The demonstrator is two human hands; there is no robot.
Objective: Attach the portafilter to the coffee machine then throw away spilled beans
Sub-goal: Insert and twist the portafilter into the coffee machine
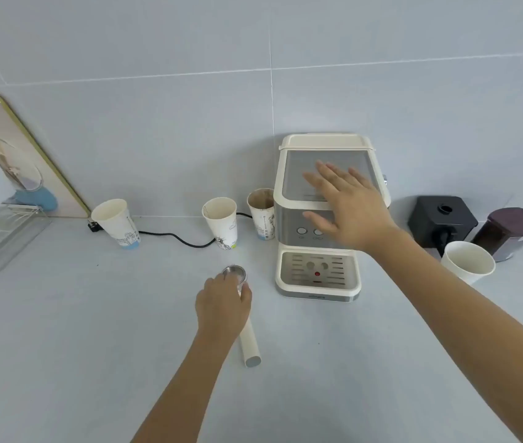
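Observation:
The portafilter (249, 343) has a cream handle and a round steel basket and lies on the grey counter left of the coffee machine. My left hand (223, 306) is closed around the handle just behind the basket. A cream and steel coffee machine (295, 199) stands against the wall with its drip tray (317, 272) in front. My right hand (346, 206) hovers over the machine's front top with fingers spread, holding nothing. No spilled beans are distinguishable on the counter.
Three paper cups (117, 223) (221, 225) (261, 215) stand left of the machine, with a black power cord (177, 238) running between them. Right of the machine sit a white cup (468, 265), a black grinder (442, 219) and a dark jar (509, 235). A clear rack (1, 238) is at far left.

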